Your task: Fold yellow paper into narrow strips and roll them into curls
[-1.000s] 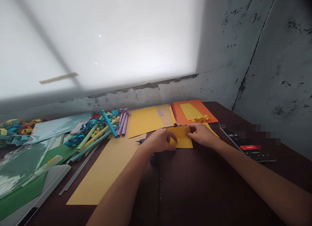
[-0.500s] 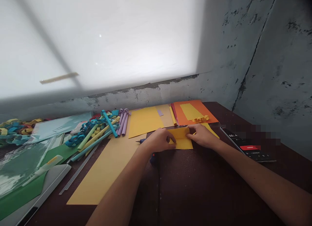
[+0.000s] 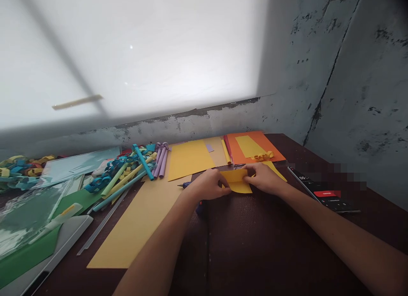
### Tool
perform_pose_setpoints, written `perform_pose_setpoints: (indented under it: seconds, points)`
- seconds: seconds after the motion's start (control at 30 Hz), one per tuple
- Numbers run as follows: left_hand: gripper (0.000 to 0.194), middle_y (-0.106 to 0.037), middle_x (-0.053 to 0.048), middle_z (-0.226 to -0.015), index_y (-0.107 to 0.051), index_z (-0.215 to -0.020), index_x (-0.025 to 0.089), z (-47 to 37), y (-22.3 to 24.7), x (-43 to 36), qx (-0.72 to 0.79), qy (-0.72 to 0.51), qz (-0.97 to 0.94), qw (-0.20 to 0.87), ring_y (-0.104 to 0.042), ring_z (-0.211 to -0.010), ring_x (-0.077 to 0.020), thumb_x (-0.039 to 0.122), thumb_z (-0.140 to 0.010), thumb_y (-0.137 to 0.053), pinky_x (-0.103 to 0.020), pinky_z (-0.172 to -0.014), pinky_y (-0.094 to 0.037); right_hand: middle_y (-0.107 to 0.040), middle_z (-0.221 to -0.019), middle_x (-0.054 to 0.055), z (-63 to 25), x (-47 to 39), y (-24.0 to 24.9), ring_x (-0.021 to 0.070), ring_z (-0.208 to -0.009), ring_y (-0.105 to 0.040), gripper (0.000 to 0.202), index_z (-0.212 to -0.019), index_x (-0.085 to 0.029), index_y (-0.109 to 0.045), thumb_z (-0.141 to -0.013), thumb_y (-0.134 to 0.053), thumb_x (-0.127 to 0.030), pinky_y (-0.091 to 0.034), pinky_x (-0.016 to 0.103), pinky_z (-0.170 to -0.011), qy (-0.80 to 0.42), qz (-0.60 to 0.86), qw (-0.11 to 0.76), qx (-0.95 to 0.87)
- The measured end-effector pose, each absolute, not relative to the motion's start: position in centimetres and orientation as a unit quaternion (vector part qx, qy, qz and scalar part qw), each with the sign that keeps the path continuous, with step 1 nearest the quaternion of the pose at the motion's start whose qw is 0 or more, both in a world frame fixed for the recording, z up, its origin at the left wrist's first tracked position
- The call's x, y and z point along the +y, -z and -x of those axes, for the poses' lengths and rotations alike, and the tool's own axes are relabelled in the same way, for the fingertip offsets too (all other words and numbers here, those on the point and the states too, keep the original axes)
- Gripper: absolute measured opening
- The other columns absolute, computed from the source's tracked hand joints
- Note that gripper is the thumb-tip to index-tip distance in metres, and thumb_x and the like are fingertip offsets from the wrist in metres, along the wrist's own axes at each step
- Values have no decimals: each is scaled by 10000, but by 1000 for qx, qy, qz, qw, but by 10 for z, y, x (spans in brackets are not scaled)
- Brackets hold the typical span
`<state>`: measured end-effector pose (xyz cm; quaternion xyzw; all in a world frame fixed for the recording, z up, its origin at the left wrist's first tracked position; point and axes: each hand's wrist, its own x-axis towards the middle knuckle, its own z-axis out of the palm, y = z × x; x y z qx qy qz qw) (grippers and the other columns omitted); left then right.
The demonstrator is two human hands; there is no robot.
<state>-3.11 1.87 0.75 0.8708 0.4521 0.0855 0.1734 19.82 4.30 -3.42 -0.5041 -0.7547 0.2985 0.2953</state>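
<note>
A small yellow paper piece (image 3: 237, 181) with a crease across it is held between my two hands above the dark table. My left hand (image 3: 212, 184) pinches its left end, thumb and fingers curled round the edge. At its right end my right hand (image 3: 259, 177) grips the upper corner between thumb and fingers. The lower part of the paper bends toward me. Partly hidden behind my left hand and wrist lies a blue tool (image 3: 199, 207) with a pointed tip.
A long tan sheet (image 3: 143, 219) lies left of my hands. Yellow (image 3: 191, 157) and orange sheets (image 3: 270, 147) lie behind them. Rolled paper tubes (image 3: 161, 162) and curled strips are at the left. A phone (image 3: 318, 189) rests at the right.
The near edge of the yellow paper has lifted and curved upward. My left fingers have shifted slightly and now pinch its left edge; my right hand has hardly moved.
</note>
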Motion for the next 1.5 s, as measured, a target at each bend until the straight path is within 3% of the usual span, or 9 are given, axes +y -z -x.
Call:
perform_pose_setpoints:
  seconds: [0.17, 0.27, 0.33, 0.43, 0.73, 0.9, 1.1, 1.27, 1.5]
  points:
    - [246, -776, -28, -813, -824, -871, 186, 30, -8, 18, 435, -101, -878, 171, -577, -635, -133, 306, -873, -609, -260, -596, -371, -729, -1113, 79, -201, 44, 31, 208, -924, -676, 413, -1146, -205, -677, -735, -710, -195, -514, 296, -744, -283, 534, 354, -714]
    - [233, -789, -20, -864, -822, -878, 200, 32, -8, 18, 437, -95, -876, 181, -585, -651, -133, 322, -870, -623, -260, -606, -374, -716, -999, 63, -208, 38, 17, 190, -840, -652, 261, -986, -199, -663, -739, -727, -249, -503, 294, -715, -264, 529, 368, -717]
    - [243, -779, -17, -835, -817, -855, 199, 32, -9, 17, 436, -95, -877, 178, -555, -623, -126, 337, -882, -618, -262, -595, -361, -715, -896, 49, -212, 31, 6, 183, -787, -646, 151, -871, -198, -680, -775, -723, -305, -484, 282, -669, -302, 486, 294, -766]
    - [294, -735, -18, -725, -808, -802, 181, 32, -10, 16, 437, -89, -880, 165, -482, -564, -114, 358, -910, -600, -268, -577, -332, -722, -842, 40, -216, 22, -4, 196, -783, -649, 246, -920, -210, -755, -741, -788, -375, -467, 278, -649, -326, 440, 189, -815]
    - [267, -781, -40, -860, -828, -950, 194, 33, -10, 17, 443, -75, -873, 188, -577, -658, -133, 343, -915, -609, -260, -627, -372, -771, -873, 55, -212, 26, 7, 213, -805, -670, 176, -881, -218, -813, -842, -653, -282, -480, 284, -676, -297, 437, 160, -834]
    - [251, -768, -33, -815, -819, -895, 177, 31, -10, 17, 444, -71, -875, 183, -596, -662, -139, 309, -900, -605, -261, -617, -377, -773, -877, 56, -209, 27, 11, 220, -810, -668, 160, -855, -206, -778, -850, -624, -249, -493, 289, -690, -283, 438, 186, -832]
    - [197, -700, -6, -719, -802, -935, 201, 25, -13, 11, 476, -131, -857, 149, -569, -616, -136, 270, -835, -647, -257, -593, -379, -771, -894, 47, -208, 29, 15, 212, -816, -667, 165, -864, -199, -760, -863, -603, -247, -479, 290, -705, -278, 442, 187, -832]
    - [204, -697, -25, -814, -775, -943, 215, 9, -26, 5, 441, -204, -870, 86, -605, -695, -143, 269, -918, -580, -254, -664, -433, -768, -887, 39, -209, 33, 18, 200, -797, -667, 170, -891, -192, -763, -864, -605, -252, -463, 283, -690, -284, 437, 189, -832]
    - [205, -679, -111, -924, -739, -925, 156, -16, -25, -34, 466, -18, -883, -47, -656, -796, -253, 174, -892, -538, -346, -675, -509, -779, -929, 50, -208, 32, 17, 209, -842, -677, 178, -912, -194, -774, -869, -603, -221, -473, 289, -736, -282, 430, 194, -835]
